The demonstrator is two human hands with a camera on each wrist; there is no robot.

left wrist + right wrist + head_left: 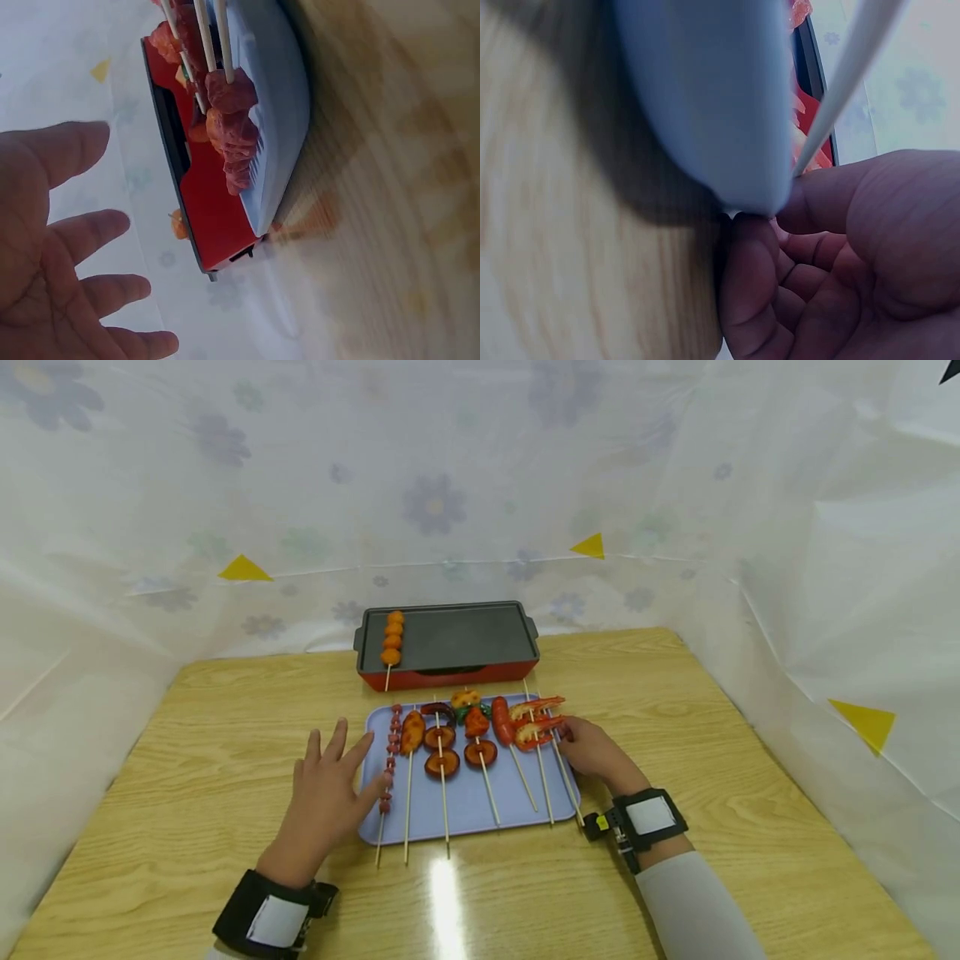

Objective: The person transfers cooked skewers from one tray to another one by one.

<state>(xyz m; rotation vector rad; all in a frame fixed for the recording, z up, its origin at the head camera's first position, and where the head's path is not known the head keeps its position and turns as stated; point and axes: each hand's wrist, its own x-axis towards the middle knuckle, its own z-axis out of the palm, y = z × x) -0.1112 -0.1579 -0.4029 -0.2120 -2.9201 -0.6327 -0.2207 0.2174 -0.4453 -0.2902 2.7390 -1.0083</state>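
Note:
A lavender tray (517, 806) lies on the table, bearing several skewers. My right hand (592, 750) is at its right edge beside the shrimp skewers (536, 731). In the right wrist view, thumb and curled fingers pinch the tray's rim (750, 180), with a skewer stick (847, 82) close by the thumb. Spread and straight, the fingers of my left hand (326, 797) hold nothing. Its thumb overlaps the skewer of small red meat pieces (390, 760) in the head view, while the left wrist view shows the hand (60, 255) apart from the tray.
Behind the tray stands a red grill with a black top (465, 639), carrying one skewer of orange balls (393, 639) at its left. Sausage (502, 720), mushroom and other skewers overhang the tray's front edge. Patterned sheeting (435, 460) closes off the table's back and sides.

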